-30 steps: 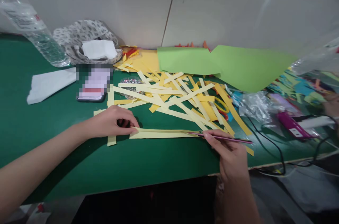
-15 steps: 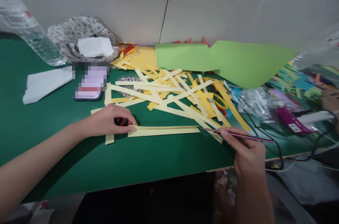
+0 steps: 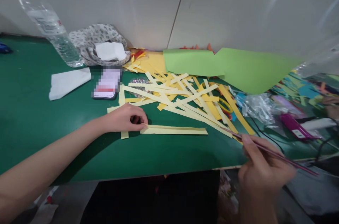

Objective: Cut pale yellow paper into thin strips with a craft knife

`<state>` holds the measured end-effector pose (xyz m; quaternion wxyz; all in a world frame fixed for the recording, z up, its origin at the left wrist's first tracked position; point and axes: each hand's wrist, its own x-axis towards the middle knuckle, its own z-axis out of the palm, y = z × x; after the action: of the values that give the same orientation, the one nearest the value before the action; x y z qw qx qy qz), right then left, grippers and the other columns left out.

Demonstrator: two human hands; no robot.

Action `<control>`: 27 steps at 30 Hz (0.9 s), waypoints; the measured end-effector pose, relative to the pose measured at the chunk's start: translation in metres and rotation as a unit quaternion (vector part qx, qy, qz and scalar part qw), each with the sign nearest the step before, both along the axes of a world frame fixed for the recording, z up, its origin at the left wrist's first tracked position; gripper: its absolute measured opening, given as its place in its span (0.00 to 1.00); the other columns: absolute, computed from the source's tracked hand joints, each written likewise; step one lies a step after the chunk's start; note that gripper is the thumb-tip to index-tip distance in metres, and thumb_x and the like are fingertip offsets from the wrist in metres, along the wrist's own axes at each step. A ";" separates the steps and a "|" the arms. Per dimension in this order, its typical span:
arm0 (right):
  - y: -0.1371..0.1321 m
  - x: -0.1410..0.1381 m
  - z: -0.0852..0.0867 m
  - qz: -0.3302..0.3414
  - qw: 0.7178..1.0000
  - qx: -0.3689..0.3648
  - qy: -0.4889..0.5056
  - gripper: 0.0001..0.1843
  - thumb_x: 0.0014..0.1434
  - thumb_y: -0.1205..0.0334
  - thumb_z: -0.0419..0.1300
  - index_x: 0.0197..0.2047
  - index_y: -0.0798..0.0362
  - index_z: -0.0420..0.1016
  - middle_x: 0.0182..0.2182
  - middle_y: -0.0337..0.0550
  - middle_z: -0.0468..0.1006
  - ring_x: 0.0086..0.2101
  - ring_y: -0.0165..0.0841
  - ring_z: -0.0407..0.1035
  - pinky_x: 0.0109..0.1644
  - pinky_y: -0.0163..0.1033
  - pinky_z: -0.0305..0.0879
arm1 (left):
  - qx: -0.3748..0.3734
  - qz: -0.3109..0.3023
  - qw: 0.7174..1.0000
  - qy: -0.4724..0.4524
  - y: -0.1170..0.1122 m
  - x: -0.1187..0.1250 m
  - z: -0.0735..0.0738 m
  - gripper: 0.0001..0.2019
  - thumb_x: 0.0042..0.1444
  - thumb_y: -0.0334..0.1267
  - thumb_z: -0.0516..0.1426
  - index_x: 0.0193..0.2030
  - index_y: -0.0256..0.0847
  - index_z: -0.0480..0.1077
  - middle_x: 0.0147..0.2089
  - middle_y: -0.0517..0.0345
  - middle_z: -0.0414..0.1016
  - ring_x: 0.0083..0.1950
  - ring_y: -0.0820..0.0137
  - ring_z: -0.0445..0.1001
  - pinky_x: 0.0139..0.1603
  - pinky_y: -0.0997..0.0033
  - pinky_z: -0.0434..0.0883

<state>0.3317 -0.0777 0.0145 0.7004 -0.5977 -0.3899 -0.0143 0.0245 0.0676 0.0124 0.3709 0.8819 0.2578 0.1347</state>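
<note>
My left hand (image 3: 129, 118) pinches the left end of a pale yellow paper strip (image 3: 176, 131). This strip lies flat on the green tabletop (image 3: 106, 160), its upper long edge folded over. Low on the right, my right hand (image 3: 265, 167) is closed around a thin pinkish-purple stick (image 3: 299, 165) whose tip points left, just beyond the strip's right end and apart from it. The tip is blurred, so its kind is unclear. Behind the strip spreads a loose pile of pale and darker yellow paper strips (image 3: 196, 95). A few more strips pass under my left wrist.
A phone (image 3: 106, 83), a folded white tissue (image 3: 69, 83), a water bottle (image 3: 58, 33) and a patterned cloth bag (image 3: 97, 33) stand at left. Green paper (image 3: 246, 68) leans at the wall. At right lie clear plastic (image 3: 258, 107), a magenta device (image 3: 298, 127) and cables.
My right hand has drawn the stick right and toward me, away from the strip's end. My left hand still pinches the strip; the whole view has shifted a little.
</note>
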 end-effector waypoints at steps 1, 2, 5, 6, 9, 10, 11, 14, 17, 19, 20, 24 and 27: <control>0.000 -0.014 0.002 0.032 0.999 -0.002 -0.006 0.03 0.49 0.66 0.69 0.28 0.50 0.79 0.24 0.37 0.75 0.26 0.31 0.68 0.31 0.37 0.62 | 0.000 -0.001 1.000 -0.001 0.000 0.000 0.000 0.09 0.56 0.42 0.58 0.33 0.40 0.76 0.32 0.59 0.76 0.28 0.77 0.69 0.29 0.79 0.66; 0.000 -0.029 0.003 0.079 0.997 -0.024 -0.011 0.03 0.50 0.67 0.67 0.29 0.50 0.79 0.25 0.38 0.76 0.27 0.32 0.69 0.32 0.38 0.63 | -0.001 -0.002 1.000 -0.002 0.000 0.000 0.000 0.09 0.56 0.42 0.58 0.33 0.40 0.76 0.32 0.59 0.76 0.28 0.77 0.69 0.29 0.79 0.66; 0.006 -0.068 0.003 0.220 0.969 -0.106 -0.033 0.02 0.52 0.67 0.65 0.30 0.50 0.78 0.27 0.40 0.77 0.29 0.34 0.70 0.30 0.38 0.64 | 0.004 -0.003 1.000 -0.008 0.000 -0.001 -0.001 0.08 0.56 0.41 0.58 0.33 0.40 0.76 0.31 0.59 0.75 0.28 0.77 0.69 0.29 0.79 0.65; 0.009 -0.078 0.003 0.244 0.960 -0.133 -0.036 0.02 0.52 0.66 0.65 0.30 0.50 0.78 0.27 0.41 0.78 0.30 0.35 0.70 0.30 0.39 0.65 | 0.007 -0.003 1.000 -0.009 0.000 -0.001 -0.001 0.08 0.56 0.41 0.58 0.33 0.40 0.76 0.31 0.60 0.75 0.29 0.77 0.69 0.30 0.79 0.65; 0.019 -0.098 0.003 0.291 0.938 -0.186 -0.039 0.03 0.54 0.64 0.64 0.30 0.50 0.78 0.27 0.41 0.77 0.30 0.35 0.70 0.30 0.38 0.64 | 0.014 -0.008 1.000 -0.013 0.001 -0.001 -0.002 0.06 0.55 0.39 0.59 0.33 0.40 0.76 0.31 0.60 0.75 0.29 0.77 0.69 0.31 0.78 0.65; 0.022 -0.102 0.003 0.304 0.931 -0.196 -0.039 0.03 0.55 0.63 0.64 0.29 0.50 0.78 0.27 0.41 0.77 0.29 0.34 0.70 0.29 0.38 0.64 | 0.016 -0.012 1.000 -0.014 0.002 -0.001 -0.003 0.06 0.55 0.38 0.59 0.33 0.40 0.76 0.32 0.60 0.75 0.29 0.77 0.69 0.31 0.78 0.65; 0.025 -0.104 0.003 0.314 0.926 -0.205 -0.039 0.04 0.55 0.62 0.64 0.29 0.50 0.78 0.27 0.41 0.77 0.29 0.34 0.70 0.29 0.37 0.64 | 0.017 -0.015 1.000 -0.016 0.002 -0.001 -0.003 0.06 0.55 0.38 0.59 0.34 0.40 0.76 0.32 0.60 0.75 0.29 0.77 0.69 0.31 0.78 0.65; 0.031 -0.106 0.002 0.322 0.918 -0.227 -0.041 0.05 0.55 0.59 0.64 0.30 0.51 0.79 0.27 0.42 0.77 0.29 0.34 0.70 0.29 0.37 0.64 | 0.021 -0.022 0.999 -0.015 0.003 -0.001 -0.004 0.06 0.56 0.38 0.58 0.35 0.41 0.76 0.32 0.59 0.75 0.30 0.76 0.69 0.31 0.78 0.65; 0.032 -0.102 0.000 0.313 0.918 -0.243 -0.033 0.07 0.54 0.57 0.64 0.30 0.51 0.79 0.28 0.42 0.77 0.28 0.34 0.70 0.28 0.37 0.64 | 0.020 -0.019 0.999 -0.016 0.002 -0.001 -0.003 0.06 0.56 0.38 0.57 0.34 0.41 0.76 0.32 0.60 0.74 0.29 0.77 0.69 0.31 0.78 0.65; 0.032 -0.095 -0.001 0.301 0.920 -0.249 -0.019 0.07 0.53 0.57 0.65 0.29 0.51 0.79 0.28 0.42 0.78 0.28 0.34 0.69 0.27 0.36 0.64 | 0.016 -0.017 1.000 -0.016 0.002 -0.001 -0.002 0.06 0.56 0.38 0.58 0.34 0.41 0.76 0.31 0.60 0.74 0.28 0.77 0.68 0.30 0.78 0.65; 0.032 -0.091 -0.002 0.293 0.922 -0.252 -0.011 0.07 0.53 0.57 0.65 0.29 0.51 0.79 0.27 0.42 0.78 0.28 0.34 0.69 0.27 0.36 0.63 | 0.014 -0.016 1.000 -0.015 0.002 -0.001 -0.002 0.06 0.56 0.38 0.58 0.34 0.41 0.76 0.31 0.60 0.74 0.28 0.77 0.68 0.30 0.78 0.65; 0.031 -0.068 -0.002 0.262 0.930 -0.257 0.028 0.06 0.49 0.58 0.67 0.27 0.52 0.79 0.24 0.39 0.76 0.24 0.31 0.66 0.26 0.35 0.62 | 0.005 -0.012 1.000 -0.005 0.001 -0.001 0.000 0.07 0.56 0.40 0.58 0.34 0.41 0.76 0.31 0.60 0.74 0.29 0.77 0.68 0.30 0.79 0.64; 0.031 -0.047 -0.005 0.254 0.932 -0.252 0.047 0.06 0.48 0.58 0.68 0.27 0.52 0.80 0.23 0.39 0.77 0.22 0.29 0.65 0.25 0.35 0.63 | 0.005 -0.009 1.000 -0.003 0.000 -0.001 0.001 0.07 0.57 0.40 0.58 0.34 0.41 0.76 0.32 0.60 0.74 0.29 0.77 0.68 0.31 0.78 0.65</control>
<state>0.2848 -0.0472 0.0092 0.5242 -0.6354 -0.4865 0.2913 0.0237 0.0679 0.0130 0.3685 0.8857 0.2481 0.1349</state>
